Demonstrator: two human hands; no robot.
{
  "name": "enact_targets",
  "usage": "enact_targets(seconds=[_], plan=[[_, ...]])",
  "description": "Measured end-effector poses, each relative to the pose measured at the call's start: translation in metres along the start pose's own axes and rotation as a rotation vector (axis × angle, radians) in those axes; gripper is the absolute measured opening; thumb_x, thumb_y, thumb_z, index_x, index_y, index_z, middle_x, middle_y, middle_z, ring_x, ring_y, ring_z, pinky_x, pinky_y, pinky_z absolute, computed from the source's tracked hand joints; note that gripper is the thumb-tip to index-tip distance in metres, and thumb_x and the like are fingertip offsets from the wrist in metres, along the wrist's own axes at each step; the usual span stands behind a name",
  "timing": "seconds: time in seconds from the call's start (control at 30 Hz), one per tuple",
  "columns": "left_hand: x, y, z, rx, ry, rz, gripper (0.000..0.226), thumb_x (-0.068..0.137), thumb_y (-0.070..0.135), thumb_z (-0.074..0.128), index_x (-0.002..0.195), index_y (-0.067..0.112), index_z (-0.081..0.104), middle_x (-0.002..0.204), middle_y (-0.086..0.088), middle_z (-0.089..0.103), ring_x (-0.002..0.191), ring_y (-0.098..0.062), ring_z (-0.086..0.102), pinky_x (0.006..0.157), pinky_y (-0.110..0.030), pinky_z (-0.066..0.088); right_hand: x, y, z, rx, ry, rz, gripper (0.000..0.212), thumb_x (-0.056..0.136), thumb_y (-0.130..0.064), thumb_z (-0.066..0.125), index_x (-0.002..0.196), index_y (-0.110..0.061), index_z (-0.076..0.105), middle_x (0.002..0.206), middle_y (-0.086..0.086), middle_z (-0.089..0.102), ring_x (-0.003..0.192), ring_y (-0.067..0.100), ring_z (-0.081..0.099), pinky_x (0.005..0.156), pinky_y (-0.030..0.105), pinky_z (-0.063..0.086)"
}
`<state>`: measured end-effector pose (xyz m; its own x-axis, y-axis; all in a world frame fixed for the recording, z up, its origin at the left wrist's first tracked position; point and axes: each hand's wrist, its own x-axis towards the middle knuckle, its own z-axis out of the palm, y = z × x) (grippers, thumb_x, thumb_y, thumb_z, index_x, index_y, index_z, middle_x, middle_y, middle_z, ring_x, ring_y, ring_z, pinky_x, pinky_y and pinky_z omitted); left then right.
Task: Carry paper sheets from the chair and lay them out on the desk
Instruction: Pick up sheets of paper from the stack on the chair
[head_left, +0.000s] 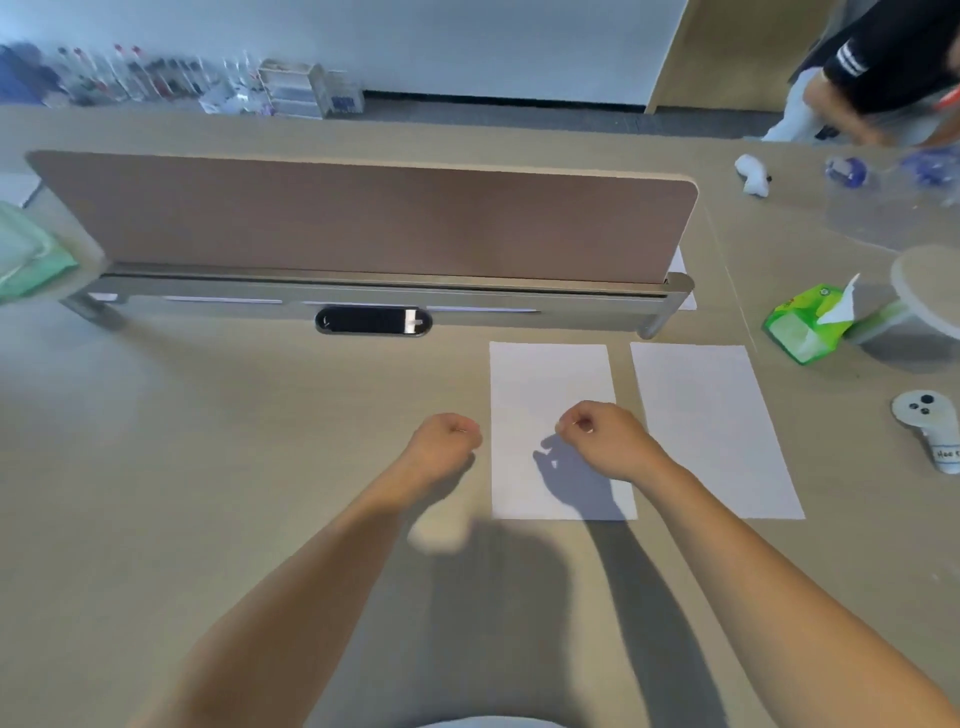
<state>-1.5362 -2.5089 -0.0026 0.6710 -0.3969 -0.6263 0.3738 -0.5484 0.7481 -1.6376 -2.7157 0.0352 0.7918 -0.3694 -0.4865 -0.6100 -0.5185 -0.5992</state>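
White paper sheets (550, 384), blank, flat, side by side

The single view comes from a wide-angle camera worn on the person's head, looking forward and steeply down over the beige wood-grain desk (208, 467). It is close enough that both bare forearms run up from the bottom edge, and the left hand (441, 447) and right hand (605, 441) sit just below mid-frame. It squarely faces the brown upright divider panel (363, 223) across the desk's far part, takes in a pale wall (467, 41) along the top edge, and reaches sideways to a green tissue pack (805, 322) at the right, with straight edges bowing toward the corners.
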Motion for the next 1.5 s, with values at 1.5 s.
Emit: enact_targets(seconds=[1.5], plan=[[-0.615, -0.55, -0.584, -0.047, 1.138, -0.442, 0.026, 0.097, 0.033, 0.057, 0.119, 0.024, 0.065, 0.112, 0.009, 0.065, 0.104, -0.01, 0.06, 0.088, -0.026, 0.044, -0.305, -0.626, 0.74, -0.691, -0.701, -1.423, 0.019, 0.093, -0.029, 0.063, 0.104, -0.015, 0.07, 0.096, -0.004, 0.064, 0.084, 0.014, 0.06, 0.081, 0.029, 0.048]])
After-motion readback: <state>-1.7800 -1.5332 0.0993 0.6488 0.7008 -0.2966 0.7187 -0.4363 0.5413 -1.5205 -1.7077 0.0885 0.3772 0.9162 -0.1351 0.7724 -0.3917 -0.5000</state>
